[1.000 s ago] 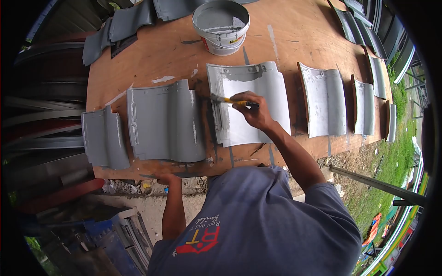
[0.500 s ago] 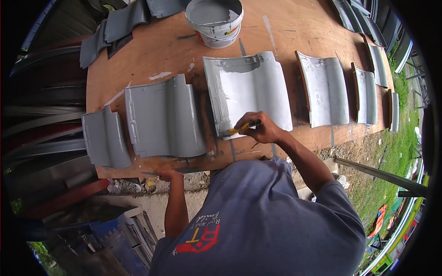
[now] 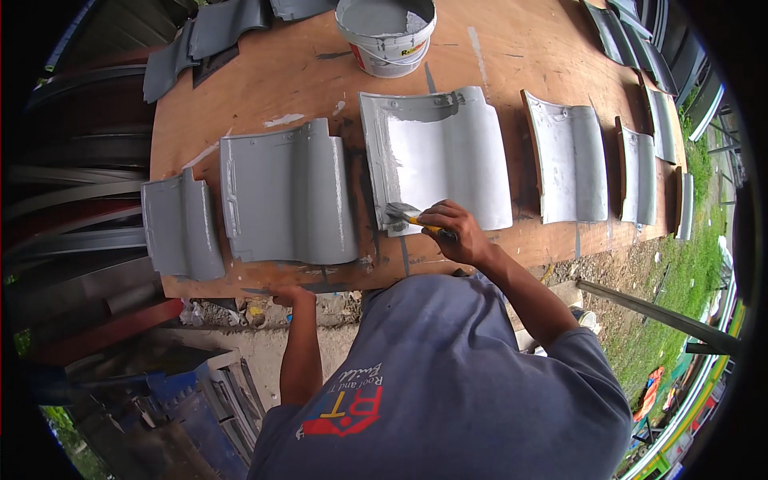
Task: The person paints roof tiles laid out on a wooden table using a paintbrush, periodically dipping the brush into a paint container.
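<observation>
My right hand (image 3: 456, 230) is closed round the yellow and black handle of a paintbrush (image 3: 412, 219). Its grey bristles touch the lower left corner of the middle roof tile (image 3: 468, 152). Wet grey paint covers this tile's left edge and part of its top; the rest of its face is pale. Down at the near edge of the wooden board (image 3: 304, 80), my left hand (image 3: 294, 296) touches the edge, its fingers mostly hidden. Left of the middle tile lies a fully grey roof tile (image 3: 288, 192).
A paint bucket (image 3: 392, 56) holding grey paint stands at the far side of the board. Another grey tile (image 3: 182, 228) lies at the left, paler tiles (image 3: 566, 160) at the right. Dark stacked panels (image 3: 80, 160) flank the left, grass (image 3: 680, 272) the right.
My right hand has turned and shifted slightly right, so the brush bristles now show on the tile's lower left corner. My left hand remains at the board's edge. The camera view has shifted slightly.
</observation>
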The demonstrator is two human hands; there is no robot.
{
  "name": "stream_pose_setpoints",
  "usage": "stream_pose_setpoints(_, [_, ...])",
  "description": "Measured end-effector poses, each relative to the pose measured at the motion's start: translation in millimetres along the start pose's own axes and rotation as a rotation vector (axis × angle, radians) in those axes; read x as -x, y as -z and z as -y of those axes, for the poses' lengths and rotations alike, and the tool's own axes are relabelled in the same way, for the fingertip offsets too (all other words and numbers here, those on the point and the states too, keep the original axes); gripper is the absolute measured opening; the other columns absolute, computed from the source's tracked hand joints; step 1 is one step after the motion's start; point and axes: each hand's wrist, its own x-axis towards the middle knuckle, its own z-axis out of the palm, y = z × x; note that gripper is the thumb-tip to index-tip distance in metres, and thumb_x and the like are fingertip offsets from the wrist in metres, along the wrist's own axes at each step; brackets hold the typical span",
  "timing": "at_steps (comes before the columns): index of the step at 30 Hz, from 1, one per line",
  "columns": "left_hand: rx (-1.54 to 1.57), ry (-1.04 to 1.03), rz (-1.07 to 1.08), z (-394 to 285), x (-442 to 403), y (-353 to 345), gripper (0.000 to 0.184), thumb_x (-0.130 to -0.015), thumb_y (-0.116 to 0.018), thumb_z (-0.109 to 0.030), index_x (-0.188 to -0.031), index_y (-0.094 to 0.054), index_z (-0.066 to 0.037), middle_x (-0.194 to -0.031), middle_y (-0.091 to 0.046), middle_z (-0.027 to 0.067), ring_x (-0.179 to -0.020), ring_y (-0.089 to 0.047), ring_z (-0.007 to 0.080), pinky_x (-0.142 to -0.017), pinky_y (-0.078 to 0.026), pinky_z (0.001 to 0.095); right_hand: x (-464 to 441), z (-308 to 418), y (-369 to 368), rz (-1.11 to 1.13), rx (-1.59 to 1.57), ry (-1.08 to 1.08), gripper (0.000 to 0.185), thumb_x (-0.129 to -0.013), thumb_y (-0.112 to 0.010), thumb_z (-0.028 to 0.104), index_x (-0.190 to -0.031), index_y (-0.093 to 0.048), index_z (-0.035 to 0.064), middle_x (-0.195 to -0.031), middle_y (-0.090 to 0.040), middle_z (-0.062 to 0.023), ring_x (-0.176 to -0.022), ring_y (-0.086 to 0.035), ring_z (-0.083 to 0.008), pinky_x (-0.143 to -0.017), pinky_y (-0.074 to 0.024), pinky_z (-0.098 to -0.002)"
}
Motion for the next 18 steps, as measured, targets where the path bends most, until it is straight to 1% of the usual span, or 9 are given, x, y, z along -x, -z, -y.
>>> stream_pose_setpoints(3, [-0.013, -0.008, 0.001, -1, 0, 3, 0.074, -0.097, -0.048, -0.054, -0.143, -0.045, 0.004, -0.145, -0.053, 0.0259, -0.123, -0.062, 0.0425, -0.102, -0.054, 0.0593, -5, 18, 2, -0.066, 0.061, 0.055, 0.030, -0.078, -0.077, -0.004, -0.106, -0.071, 0.0034, -0.101, -0.073, -0.0109, -0.094, -0.067, -0.0325, -0.083, -0.0565, -0.0421])
stream_pose_setpoints(7, [-0.042, -0.003, -0.025, 2, -7, 2, 0.074, -0.097, -0.049, -0.055, -0.142, -0.047, 0.004, -0.142, -0.055, 0.0261, -0.120, -0.063, 0.0421, -0.099, -0.055, 0.0585, -10, 22, 2, -0.030, 0.006, 0.077, 0.029, -0.077, -0.076, -0.004, -0.105, -0.071, 0.0024, -0.099, -0.073, -0.0122, -0.094, -0.067, -0.0328, -0.082, -0.0565, -0.0424])
stream_pose_setpoints(9, [-0.039, -0.018, -0.005, 5, -12, 2, 0.074, -0.097, -0.048, -0.054, -0.142, -0.048, 0.005, -0.141, -0.056, 0.0258, -0.119, -0.064, 0.0420, -0.098, -0.057, 0.0581, -11, 11, 4, -0.052, 0.168, -0.109, 0.027, -0.078, -0.076, -0.004, -0.104, -0.072, 0.0023, -0.098, -0.073, -0.0134, -0.094, -0.067, -0.0335, -0.082, -0.0567, -0.0426])
stream_pose_setpoints(10, [-0.041, -0.031, 0.007, 6, -13, 4, 0.074, -0.098, -0.048, -0.054, -0.141, -0.049, 0.005, -0.140, -0.057, 0.0255, -0.118, -0.065, 0.0418, -0.098, -0.058, 0.0576, -14, 12, 8, -0.100, 0.158, -0.135, 0.024, -0.081, -0.077, -0.003, -0.104, -0.073, 0.0020, -0.097, -0.073, -0.0139, -0.093, -0.068, -0.0332, -0.080, -0.0569, -0.0423])
stream_pose_setpoints(11, [-0.040, -0.029, 0.005, 6, -14, 4, 0.074, -0.098, -0.048, -0.054, -0.141, -0.049, 0.005, -0.140, -0.057, 0.0255, -0.118, -0.065, 0.0418, -0.098, -0.058, 0.0576, -17, 13, 9, -0.098, 0.158, -0.134, 0.024, -0.081, -0.077, -0.003, -0.104, -0.073, 0.0020, -0.097, -0.073, -0.0139, -0.093, -0.068, -0.0332, -0.080, -0.0569, -0.0423])
stream_pose_setpoints(13, [-0.053, 0.003, -0.016, -4, 1, 3, 0.073, -0.098, -0.047, -0.052, -0.141, -0.049, 0.007, -0.139, -0.059, 0.0254, -0.117, -0.066, 0.0418, -0.097, -0.059, 0.0571, -29, 25, 6, -0.264, -0.093, -0.127, 0.021, -0.084, -0.078, 0.000, -0.103, -0.073, 0.0019, -0.096, -0.073, -0.0137, -0.092, -0.068, -0.0329, -0.079, -0.0568, -0.0417])
stream_pose_setpoints(15, [-0.018, 0.011, 0.020, -4, 6, 3, 0.071, -0.098, -0.047, -0.051, -0.141, -0.049, 0.007, -0.139, -0.059, 0.0253, -0.117, -0.066, 0.0418, -0.097, -0.059, 0.0570, -31, 26, 1, -0.276, -0.064, -0.086, 0.020, -0.085, -0.078, 0.000, -0.104, -0.072, 0.0018, -0.098, -0.073, -0.0136, -0.093, -0.068, -0.0322, -0.079, -0.0568, -0.0408])
stream_pose_setpoints(17, [0.015, 0.012, 0.058, -4, 4, 2, 0.070, -0.098, -0.047, -0.049, -0.141, -0.050, 0.007, -0.140, -0.059, 0.0253, -0.117, -0.066, 0.0418, -0.097, -0.060, 0.0568, -23, 16, -12, -0.072, -0.058, -0.099, 0.023, -0.083, -0.079, -0.001, -0.105, -0.073, 0.0027, -0.101, -0.074, -0.0134, -0.096, -0.068, -0.0316, -0.081, -0.0567, -0.0405])
stream_pose_setpoints(18, [-0.003, -0.026, 0.035, -2, 2, 1, 0.069, -0.098, -0.047, -0.049, -0.141, -0.051, 0.006, -0.139, -0.059, 0.0251, -0.117, -0.067, 0.0416, -0.096, -0.060, 0.0572, -18, 12, -14, -0.009, -0.066, -0.018, 0.025, -0.082, -0.079, -0.001, -0.106, -0.074, 0.0033, -0.103, -0.074, -0.0130, -0.099, -0.068, -0.0314, -0.084, -0.0564, -0.0407])
